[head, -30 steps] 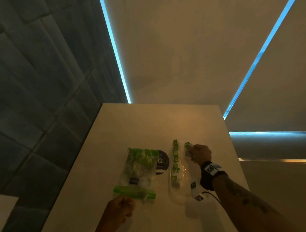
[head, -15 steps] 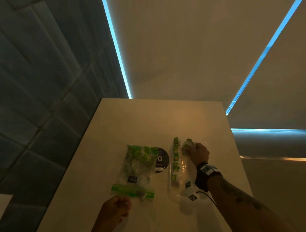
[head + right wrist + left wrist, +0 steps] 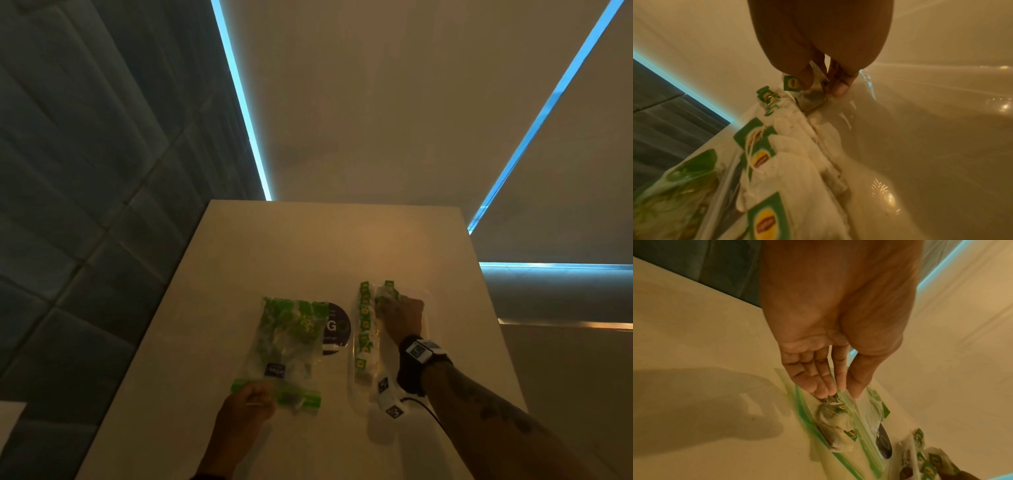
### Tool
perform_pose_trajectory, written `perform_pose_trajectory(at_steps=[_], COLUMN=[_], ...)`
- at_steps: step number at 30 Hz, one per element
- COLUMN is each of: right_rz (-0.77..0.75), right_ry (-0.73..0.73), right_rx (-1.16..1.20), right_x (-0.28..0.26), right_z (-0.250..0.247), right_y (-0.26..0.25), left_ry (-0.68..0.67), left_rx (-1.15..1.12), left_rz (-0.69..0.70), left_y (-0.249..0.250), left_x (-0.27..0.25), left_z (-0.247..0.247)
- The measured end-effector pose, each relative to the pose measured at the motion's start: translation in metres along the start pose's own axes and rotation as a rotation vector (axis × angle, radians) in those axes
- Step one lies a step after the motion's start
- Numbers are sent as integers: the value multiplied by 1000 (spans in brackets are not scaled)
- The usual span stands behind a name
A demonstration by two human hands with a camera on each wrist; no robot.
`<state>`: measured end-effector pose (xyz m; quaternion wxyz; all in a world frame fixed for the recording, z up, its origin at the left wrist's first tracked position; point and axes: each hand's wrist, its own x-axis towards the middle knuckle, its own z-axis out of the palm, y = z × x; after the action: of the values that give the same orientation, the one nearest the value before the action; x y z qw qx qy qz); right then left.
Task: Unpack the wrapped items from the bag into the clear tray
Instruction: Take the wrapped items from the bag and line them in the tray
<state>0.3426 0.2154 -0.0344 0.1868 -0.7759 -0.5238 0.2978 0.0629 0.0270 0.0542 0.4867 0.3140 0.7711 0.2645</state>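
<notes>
The desk (image 3: 274,240) fills the lower middle of the frame. On it my zip bag (image 3: 287,339) lies with its mouth toward the bottom edge. Just right of it the clear tray (image 3: 352,387) runs lengthwise up the frame, with a row of tea bags (image 3: 364,329) along its left wall. My right hand (image 3: 402,317) pinches one tea bag (image 3: 813,95) at the tray's upper end. My left hand (image 3: 248,406) pinches the zip mouth, where the next tea bag (image 3: 830,415) sits, so it is the nearer hand.

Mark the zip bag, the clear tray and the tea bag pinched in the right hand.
zip bag (image 3: 287,342), head view, middle of its clear panel.
clear tray (image 3: 358,399), head view, bare near end.
tea bag (image 3: 813,97), right wrist view, its pouch.
</notes>
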Motion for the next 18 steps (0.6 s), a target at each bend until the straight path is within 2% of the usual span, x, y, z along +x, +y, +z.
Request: perform_pose_trajectory(at_steps=[5, 10, 15, 18], right_rz=[62, 79, 196, 215], right_ry=[-41, -34, 155, 201], right_rx=[-58, 8, 237, 325], right_x=[-5, 1, 3, 5], right_z=[-5, -3, -16, -20], right_y=[-8, -1, 3, 0], left_ry=[-107, -72, -37, 26], left_rx=[70, 87, 99, 142], left_rz=[41, 36, 9, -13], left_y=[-4, -10, -13, -14], left_x=[11, 15, 13, 12], left_z=[6, 7, 6, 5])
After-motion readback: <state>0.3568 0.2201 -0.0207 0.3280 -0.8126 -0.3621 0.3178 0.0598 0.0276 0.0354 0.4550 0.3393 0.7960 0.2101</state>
